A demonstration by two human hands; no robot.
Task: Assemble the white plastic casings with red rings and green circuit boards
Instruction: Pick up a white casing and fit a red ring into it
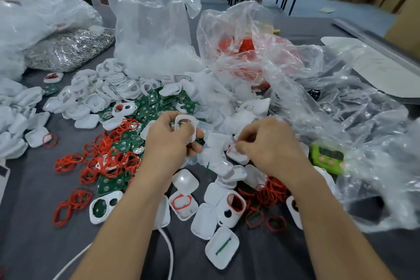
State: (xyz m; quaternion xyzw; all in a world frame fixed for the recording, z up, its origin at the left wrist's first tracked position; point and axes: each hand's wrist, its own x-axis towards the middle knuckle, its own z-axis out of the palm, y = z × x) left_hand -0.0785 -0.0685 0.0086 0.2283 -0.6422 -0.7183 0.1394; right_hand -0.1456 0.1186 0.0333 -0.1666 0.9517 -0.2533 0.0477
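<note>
Three clear, crinkled plastic bags stand at the back of the grey table (34,245). The tall bag (156,18) in the middle holds a heap of white pieces, the bag of red rings (245,48) to its right is slumped open, and the bag on the left (68,50) is packed with small shiny metal parts. More empty crumpled film (341,102) spreads across the right side, half covering a lime-green timer (327,157). Loose white casings (109,89), glossy and rounded-square, some with oval cut-outs, lie piled ahead of the hands. Flat green circuit boards (156,102) with round silver pads are scattered among them, and thin red rings (106,161) tangle on the cloth to the left. The left hand (168,141) grips a held casing (185,125) with a large rounded opening, fingers curled round its rim, just above the boards. The right hand (270,145) is narrowed, with its fingertips drawn together over a shallow casing (237,154) in the pile. A trace of red shows there, but blur hides what it pinches. An open shell (183,204) near the left forearm holds one red ring.
</note>
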